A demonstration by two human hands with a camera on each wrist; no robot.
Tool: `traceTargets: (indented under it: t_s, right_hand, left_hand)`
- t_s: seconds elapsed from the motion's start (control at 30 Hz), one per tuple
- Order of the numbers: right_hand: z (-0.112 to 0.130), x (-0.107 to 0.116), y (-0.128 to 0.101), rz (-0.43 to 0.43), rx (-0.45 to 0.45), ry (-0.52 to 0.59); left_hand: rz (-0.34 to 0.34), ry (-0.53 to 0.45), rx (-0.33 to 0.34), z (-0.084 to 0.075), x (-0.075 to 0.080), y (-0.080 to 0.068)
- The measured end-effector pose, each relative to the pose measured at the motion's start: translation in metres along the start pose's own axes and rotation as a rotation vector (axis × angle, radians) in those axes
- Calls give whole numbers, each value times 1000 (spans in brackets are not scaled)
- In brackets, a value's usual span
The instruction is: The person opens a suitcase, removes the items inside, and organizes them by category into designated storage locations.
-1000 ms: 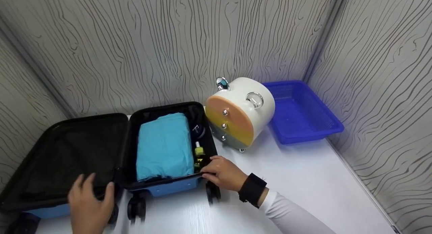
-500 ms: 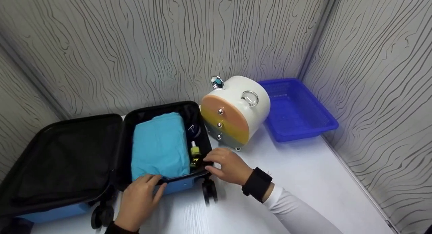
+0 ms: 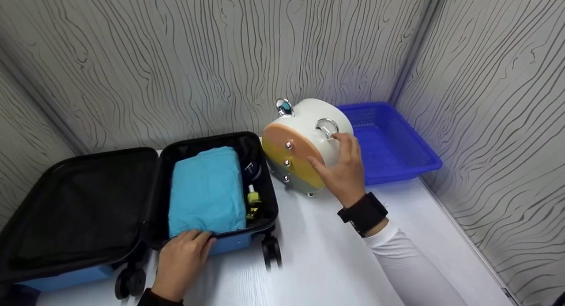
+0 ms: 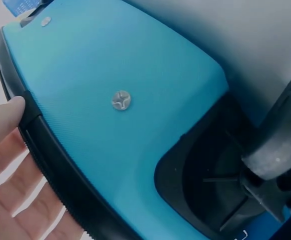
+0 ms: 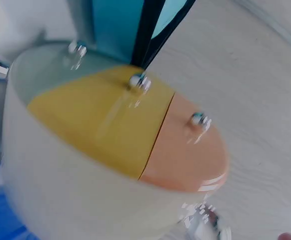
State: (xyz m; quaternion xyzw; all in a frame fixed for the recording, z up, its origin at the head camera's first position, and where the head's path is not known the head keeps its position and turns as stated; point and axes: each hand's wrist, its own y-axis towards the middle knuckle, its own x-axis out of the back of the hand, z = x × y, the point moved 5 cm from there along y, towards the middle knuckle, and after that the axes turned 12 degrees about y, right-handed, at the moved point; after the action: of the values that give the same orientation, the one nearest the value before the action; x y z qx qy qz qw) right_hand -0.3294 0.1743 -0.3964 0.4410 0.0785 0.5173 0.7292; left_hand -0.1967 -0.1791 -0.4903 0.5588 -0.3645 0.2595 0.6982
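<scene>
My left hand (image 3: 181,259) grips the front rim of an open blue suitcase (image 4: 160,85); in the left wrist view its thumb lies on the black rim and the fingers are on the inner side. A folded turquoise cloth (image 3: 207,191) fills most of the right half. Beside it lie a small yellow-green bottle (image 3: 253,197) and a dark blue round item (image 3: 251,170). Over the right side of a white round drawer box (image 3: 304,120) is my right hand (image 3: 345,173), thumb and fingers spread. The box's orange, yellow and grey-green drawer fronts (image 5: 105,110) have silver knobs.
A blue plastic basket (image 3: 399,177) stands behind and right of the drawer box. The suitcase's other half (image 3: 79,209) lies open at the left. Black wheels (image 3: 271,251) stick out toward the front. Patterned walls (image 3: 212,54) enclose the white table (image 3: 318,253).
My left hand has come right onto the suitcase's front rim and stays there. My right hand has left the suitcase's right front corner and moved up and right to the drawer box.
</scene>
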Motion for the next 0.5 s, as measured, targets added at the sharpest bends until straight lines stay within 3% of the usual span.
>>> traceTargets:
  t_s: [0.2, 0.33, 0.5]
  right_hand:
    - [-27, -9, 18, 188, -186, -111]
    - [-42, -15, 20, 282, -214, -127]
    - [-55, -22, 19, 328, -178, -143]
  left_hand:
    - [20, -3, 16, 3, -1, 0]
    - [8, -5, 18, 2, -2, -1]
    - [-8, 9, 20, 3, -2, -3]
